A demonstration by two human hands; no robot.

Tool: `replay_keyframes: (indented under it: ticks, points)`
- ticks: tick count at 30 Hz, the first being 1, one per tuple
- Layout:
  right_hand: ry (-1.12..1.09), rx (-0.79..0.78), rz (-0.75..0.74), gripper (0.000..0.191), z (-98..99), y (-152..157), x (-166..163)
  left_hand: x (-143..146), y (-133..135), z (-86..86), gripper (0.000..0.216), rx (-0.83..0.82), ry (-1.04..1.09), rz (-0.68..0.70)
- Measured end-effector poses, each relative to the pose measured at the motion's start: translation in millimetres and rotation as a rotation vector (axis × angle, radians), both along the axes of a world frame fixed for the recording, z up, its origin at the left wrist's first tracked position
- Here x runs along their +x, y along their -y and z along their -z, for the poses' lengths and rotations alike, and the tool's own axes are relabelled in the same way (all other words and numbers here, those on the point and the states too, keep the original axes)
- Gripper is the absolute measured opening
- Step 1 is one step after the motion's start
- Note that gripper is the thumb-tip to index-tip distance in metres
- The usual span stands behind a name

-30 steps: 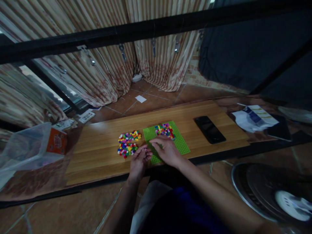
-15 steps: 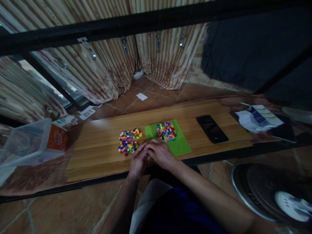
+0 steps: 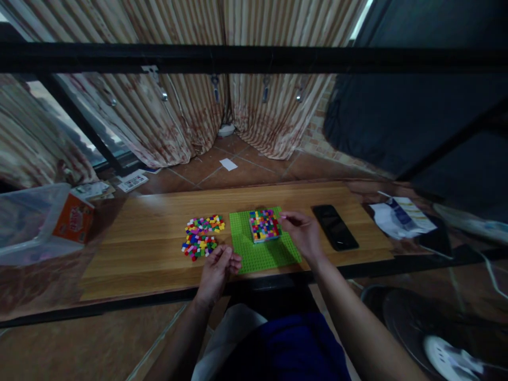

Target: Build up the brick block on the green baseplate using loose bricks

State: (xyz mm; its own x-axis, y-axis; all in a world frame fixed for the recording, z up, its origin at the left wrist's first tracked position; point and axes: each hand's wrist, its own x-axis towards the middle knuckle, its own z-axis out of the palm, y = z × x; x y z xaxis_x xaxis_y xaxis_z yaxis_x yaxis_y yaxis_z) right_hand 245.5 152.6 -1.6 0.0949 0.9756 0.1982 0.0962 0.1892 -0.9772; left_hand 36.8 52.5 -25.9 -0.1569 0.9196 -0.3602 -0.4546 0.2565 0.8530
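A green studded baseplate (image 3: 262,254) lies on the wooden table (image 3: 151,248) in front of me. A block of many-coloured small bricks (image 3: 264,225) is built on its far part. My right hand (image 3: 302,233) is at the block's right edge, its fingertips pinched on a small pinkish brick. My left hand (image 3: 217,266) rests at the plate's near left corner with its fingers curled; I cannot see what is inside them. A loose pile of small coloured bricks (image 3: 201,236) lies just left of the plate.
A black phone (image 3: 335,227) lies right of the plate. Papers and a packet (image 3: 400,216) sit further right. A clear plastic bin with an orange box (image 3: 47,225) stands at the table's left end. A fan (image 3: 444,338) is on the floor at lower right. Curtains hang beyond.
My right hand has left my left hand at the plate's near edge and moved up and right to the block's right side. My left hand stayed low.
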Motion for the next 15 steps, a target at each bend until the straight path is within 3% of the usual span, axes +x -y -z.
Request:
replay_keyframes:
  ticks: [7,15]
  points:
    - [-0.121,-0.225,-0.033,0.039,28.0,-38.3,10.0,2.0,4.2,-0.8,0.044,0.019,-0.16,0.057]
    - [0.03,-0.25,-0.067,0.025,32.8,-55.7,7.9,1.9,2.5,0.2,0.042,0.032,-0.177,0.057]
